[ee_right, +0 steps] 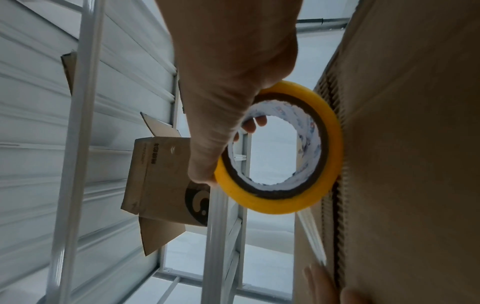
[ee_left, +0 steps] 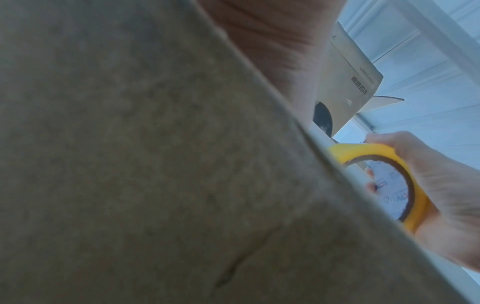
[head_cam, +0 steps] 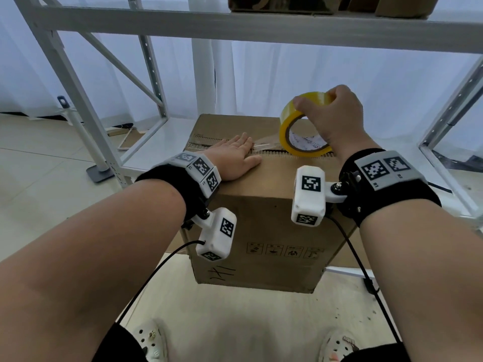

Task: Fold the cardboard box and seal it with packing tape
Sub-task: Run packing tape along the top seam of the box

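Note:
A brown cardboard box [head_cam: 261, 194] stands upright before me with its top flaps closed. My left hand [head_cam: 234, 155] lies flat on the top, fingers straight, pressing a strip of clear tape [head_cam: 264, 147] onto the centre seam. My right hand [head_cam: 332, 113] grips a yellow roll of packing tape [head_cam: 290, 121] standing on edge on the seam, to the right of the left hand. The right wrist view shows the roll [ee_right: 311, 201] against the box [ee_right: 415, 164], with fingers through its core. In the left wrist view the box [ee_left: 130, 164] fills most of the picture, and the roll [ee_left: 418, 197] shows at the right.
A white metal shelf frame [head_cam: 86, 105] surrounds the box, with a crossbar [head_cam: 235, 24] above it. More cardboard boxes sit on the upper shelf [head_cam: 282, 3]. Another open box [ee_right: 161, 174] appears in the right wrist view. Black cables [head_cam: 146, 286] hang from both wrist cameras. Tiled floor lies to the left.

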